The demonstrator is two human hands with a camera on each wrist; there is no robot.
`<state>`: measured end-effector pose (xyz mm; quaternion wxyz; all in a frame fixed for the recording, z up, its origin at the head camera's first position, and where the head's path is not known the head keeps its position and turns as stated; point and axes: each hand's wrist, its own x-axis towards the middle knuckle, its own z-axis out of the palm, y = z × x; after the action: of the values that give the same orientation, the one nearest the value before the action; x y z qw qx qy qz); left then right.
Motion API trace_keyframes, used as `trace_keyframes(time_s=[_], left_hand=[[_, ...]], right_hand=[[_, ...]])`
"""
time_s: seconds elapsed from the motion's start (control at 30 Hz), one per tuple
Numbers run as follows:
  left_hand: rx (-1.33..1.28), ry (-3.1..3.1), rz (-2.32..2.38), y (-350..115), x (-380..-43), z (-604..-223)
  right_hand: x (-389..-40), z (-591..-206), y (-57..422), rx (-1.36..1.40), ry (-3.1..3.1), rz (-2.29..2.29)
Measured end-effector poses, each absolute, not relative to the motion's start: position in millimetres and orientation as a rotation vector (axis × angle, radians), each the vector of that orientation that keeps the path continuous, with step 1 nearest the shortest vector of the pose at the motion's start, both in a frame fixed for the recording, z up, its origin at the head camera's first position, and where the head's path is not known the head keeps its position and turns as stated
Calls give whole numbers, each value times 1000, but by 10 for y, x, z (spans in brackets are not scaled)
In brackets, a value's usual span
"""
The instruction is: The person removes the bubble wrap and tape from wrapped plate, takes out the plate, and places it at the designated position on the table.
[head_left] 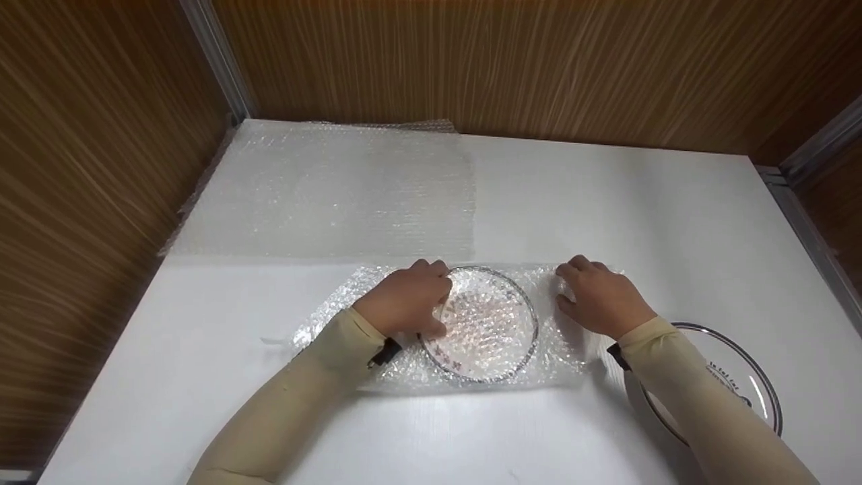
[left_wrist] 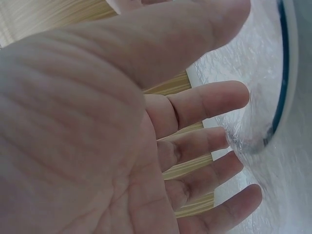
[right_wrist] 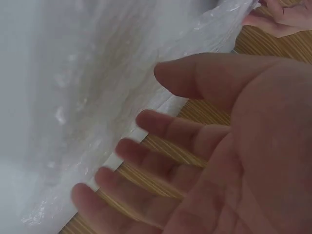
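A round, dark-rimmed disc with faint pinkish marks (head_left: 481,327) lies under a piece of bubble wrap (head_left: 552,357) on the white table. Its rim (left_wrist: 284,73) curves along the right of the left wrist view. My left hand (head_left: 407,300) rests at the disc's left edge, thumb and fingers spread apart, fingertips on the wrap. On the right part of the wrap lies my right hand (head_left: 601,296), its fingertips near the far edge. In the right wrist view that hand's fingers (right_wrist: 161,126) extend loosely over the crinkled film (right_wrist: 107,112).
A glass pot lid (head_left: 761,387) with printed text and a metal rim lies at the right, partly hidden by my right forearm. Flat bubble wrap sheets (head_left: 323,192) cover the table's far left corner. Wood-grain panels (head_left: 505,60) stand around the white table (head_left: 640,202).
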<state>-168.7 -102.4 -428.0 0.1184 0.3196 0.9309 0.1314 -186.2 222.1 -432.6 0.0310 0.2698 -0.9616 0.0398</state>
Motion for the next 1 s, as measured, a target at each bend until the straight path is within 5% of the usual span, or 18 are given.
trace_keyframes(time_s=[0.53,1.0], left_hand=[[916,2713,385,-1028,-1659,-4249],[1093,2639,323,-936,-1488,-4135]], right_hand=[[-1831,-4234,2180,880,-2963,114],[-1608,-4325,1642,1419,-2640,336]])
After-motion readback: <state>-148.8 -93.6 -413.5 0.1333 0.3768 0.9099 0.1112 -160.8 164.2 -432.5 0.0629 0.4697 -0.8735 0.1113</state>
